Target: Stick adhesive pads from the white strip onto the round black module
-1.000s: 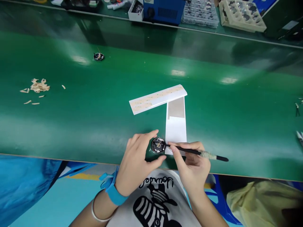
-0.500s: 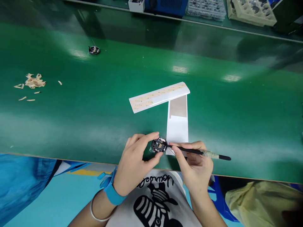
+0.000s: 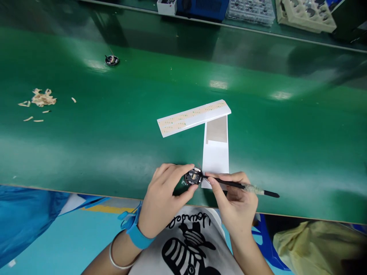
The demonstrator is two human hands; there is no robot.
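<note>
Between the thumb and fingers of my left hand (image 3: 169,191) is a small round black device with exposed electronics (image 3: 194,176), held at the near part of the bench. My right hand (image 3: 236,194) grips tweezers (image 3: 235,183), black with a pale wrapped section near the rear end. Their tip meets the right rim of the round device; what the tip pinches there is too small to make out. A white backing sheet (image 3: 215,156) lies just beyond my right hand, partly under a strip sheet of cream stickers (image 3: 192,117).
Another round device (image 3: 111,60) sits at the far left of the green bench (image 3: 114,145). Peeled cream scraps (image 3: 43,98) lie heaped on the left. Along the back shelf stand a blue box (image 3: 202,9), a clear tray (image 3: 250,11) and a beige tray (image 3: 308,14).
Both hands stay almost in place, with the tweezers still at the device's right rim. The round device is tilted slightly differently. The whole view has shifted a little.
</note>
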